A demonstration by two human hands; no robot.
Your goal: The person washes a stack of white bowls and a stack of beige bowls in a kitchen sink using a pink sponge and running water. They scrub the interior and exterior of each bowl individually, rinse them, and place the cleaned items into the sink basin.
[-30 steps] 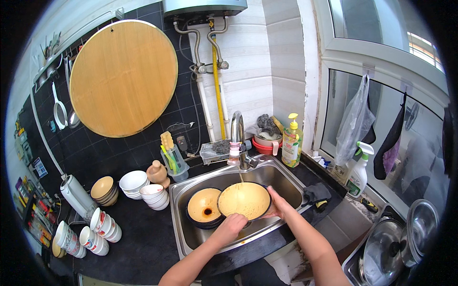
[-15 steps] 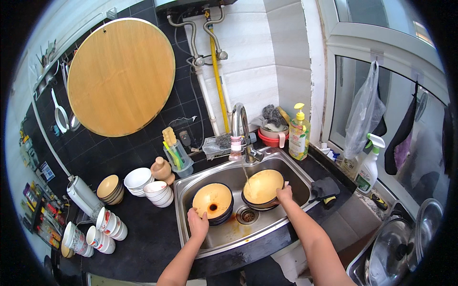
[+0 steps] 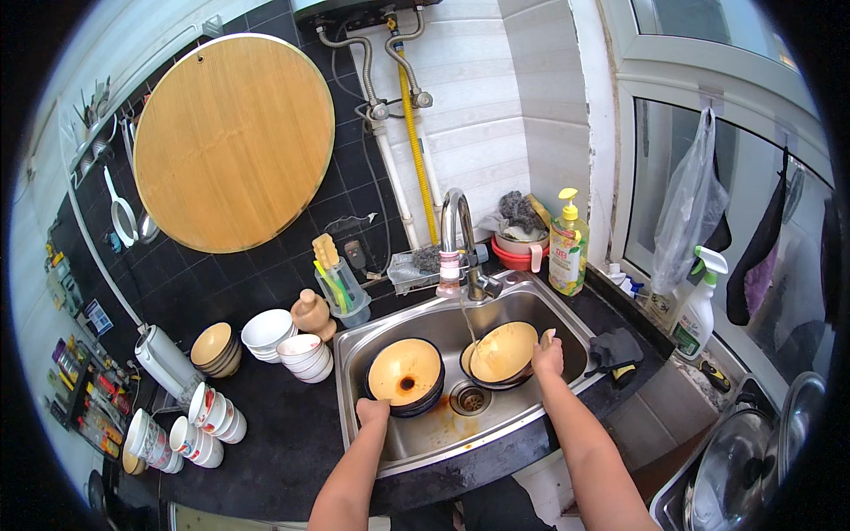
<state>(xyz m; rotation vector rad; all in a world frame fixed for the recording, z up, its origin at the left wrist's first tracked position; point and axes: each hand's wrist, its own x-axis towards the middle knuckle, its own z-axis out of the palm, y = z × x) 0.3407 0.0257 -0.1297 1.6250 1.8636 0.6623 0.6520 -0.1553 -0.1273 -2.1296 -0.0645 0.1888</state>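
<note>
The right hand (image 3: 547,356) is clamped on the 3 o'clock edge of a round cream-yellow bowl with a dark rim (image 3: 506,353), inside the rectangular stainless-steel sink (image 3: 414,436), at 1 o'clock from the round metal drain (image 3: 469,400). A thin stream of water (image 3: 468,326) from the curved chrome faucet (image 3: 450,235) falls into it. At 10 o'clock from the drain stand stacked cream-yellow bowls with dark-blue outsides (image 3: 400,365); the left hand (image 3: 374,411) touches their 7 o'clock edge, fingers hidden, so I cannot tell its grip.

Stacked round, cream-lined, dark-rimmed bowls (image 3: 403,365) rest in a rectangular stainless-steel sink (image 3: 409,442), lower centre; stacked white round bowls (image 3: 268,331) stand on a black countertop (image 3: 274,451), lower left.
</note>
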